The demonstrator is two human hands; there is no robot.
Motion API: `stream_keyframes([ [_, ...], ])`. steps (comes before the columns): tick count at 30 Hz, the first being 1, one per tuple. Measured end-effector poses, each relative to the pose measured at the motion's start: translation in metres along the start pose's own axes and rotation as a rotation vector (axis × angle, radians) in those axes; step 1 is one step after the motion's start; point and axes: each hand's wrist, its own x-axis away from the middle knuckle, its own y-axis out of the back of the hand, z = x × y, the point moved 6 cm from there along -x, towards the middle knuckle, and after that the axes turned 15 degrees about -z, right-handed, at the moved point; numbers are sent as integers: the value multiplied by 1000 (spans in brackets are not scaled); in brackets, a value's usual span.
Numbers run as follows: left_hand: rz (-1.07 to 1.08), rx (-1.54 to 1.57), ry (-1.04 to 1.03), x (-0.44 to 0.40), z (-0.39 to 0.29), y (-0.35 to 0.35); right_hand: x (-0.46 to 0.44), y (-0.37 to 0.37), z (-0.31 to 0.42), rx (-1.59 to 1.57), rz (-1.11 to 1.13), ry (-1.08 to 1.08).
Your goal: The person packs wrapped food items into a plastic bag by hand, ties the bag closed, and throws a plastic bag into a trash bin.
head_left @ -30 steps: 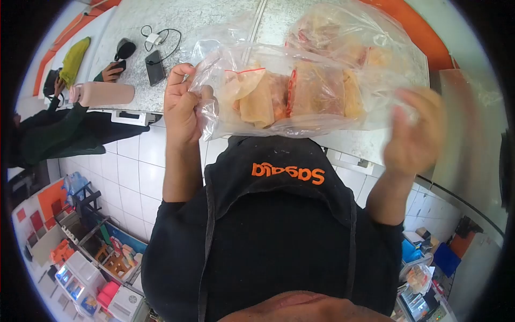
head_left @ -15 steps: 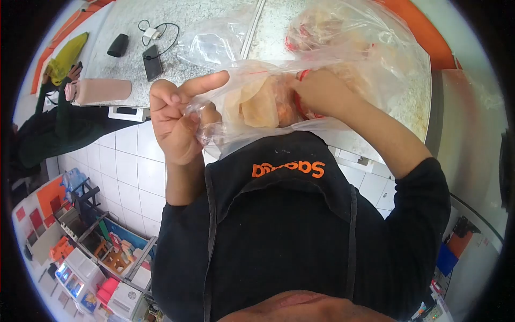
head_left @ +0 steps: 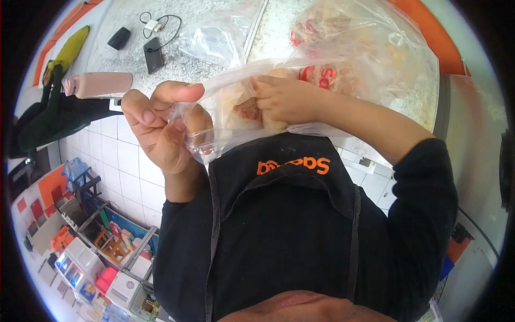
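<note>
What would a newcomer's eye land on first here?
Probably the clear plastic bag near the table's front edge, its left end held by the left hand, the right hand at its contents. Next, the bright orange lettering on the black apron just below, then the pink bottle far off to the left.

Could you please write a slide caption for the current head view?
Left hand gripping a clear plastic bag, right hand at a food packet, beside a worn table.

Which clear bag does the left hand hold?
The front bag, nearest the apron: the left hand grips its end; the other bags lie farther back.
</note>
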Motion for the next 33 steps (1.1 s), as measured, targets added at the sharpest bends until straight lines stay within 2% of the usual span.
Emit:
stream_keyframes([
  [2,-11,-27,-3,0,-2,4,11,-3,0,-29,497,-2],
  [6,-40,-192,-67,4,-2,12,10,29,3,-67,545,-71],
  [8,-68,-128,-52,5,0,5,3,27,-5,-119,729,-305],
  [9,-94,-62,-39,5,1,1,-12,31,-5,-121,724,-305],
  [11,-82,-86,-56,5,1,-7,-26,29,-9,-123,946,-502],
  [12,-73,-106,-76,5,0,-10,-33,22,-9,-123,939,-500],
  [14,-75,-118,-80,5,-1,-17,-32,6,-23,-158,853,-784],
  [15,-82,-120,-86,5,-1,-18,-18,-15,-28,-155,850,-782],
  [17,-58,-95,-89,3,-1,-20,-5,-47,-42,-276,430,-812],
  [18,-39,-73,-92,3,-1,-21,-6,-49,-42,-274,436,-802],
  [20,-64,-110,-116,3,-6,-16,-6,-52,-48,-365,384,-958],
  [21,-83,-145,-125,3,-7,-14,-15,-50,-47,-365,392,-947],
  [23,-70,-130,-126,1,-9,-15,-22,-53,-39,-369,631,-984],
  [24,-50,-115,-115,0,-9,-16,-21,-55,-38,-371,633,-979],
  [26,-33,-116,-132,-3,-10,-16,-38,-50,-25,-150,377,-409],
  [27,-14,-113,-149,-3,-11,-18,-31,-56,-25,-153,375,-410],
  [29,-14,-149,-161,-1,-14,-19,-22,-63,-35,-275,198,-525],
  [30,-18,-184,-177,-1,-17,-19,-23,-58,-35,-279,199,-521],
  [32,-19,-216,-186,2,-19,-18,-12,-51,-45,-662,167,-901],
  [33,-13,-241,-191,3,-20,-17,-15,-34,-48,-667,171,-898],
])
